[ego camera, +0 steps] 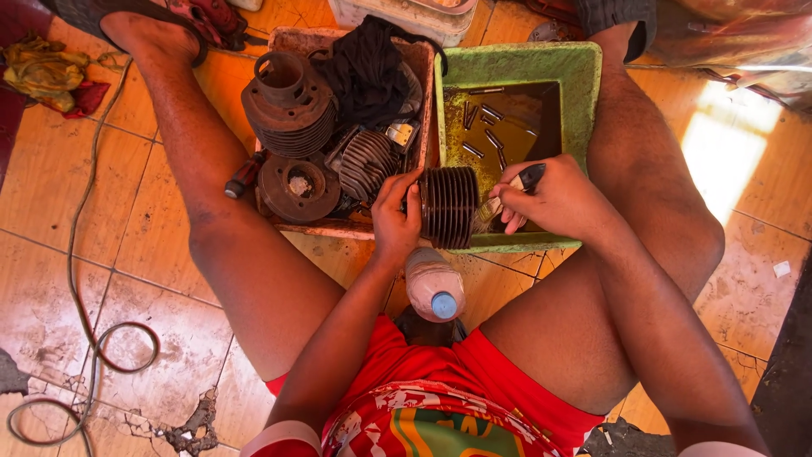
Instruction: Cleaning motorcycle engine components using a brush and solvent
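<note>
The left hand [396,213] is gripping a dark finned engine cylinder [449,206] over the front rim of a green tub [582,85]. The right hand [554,199] is closing around a black-handled brush [518,188] touching the cylinder's fins. A plastic bottle [433,286] is standing between the thighs.

A dark finned cylinder [448,207] lies on its side over the near rim of the green tray [584,76], its thin ribs grimy and closely stacked. A brush [516,188] with a black handle and pale bristles presses against its right end.
</note>
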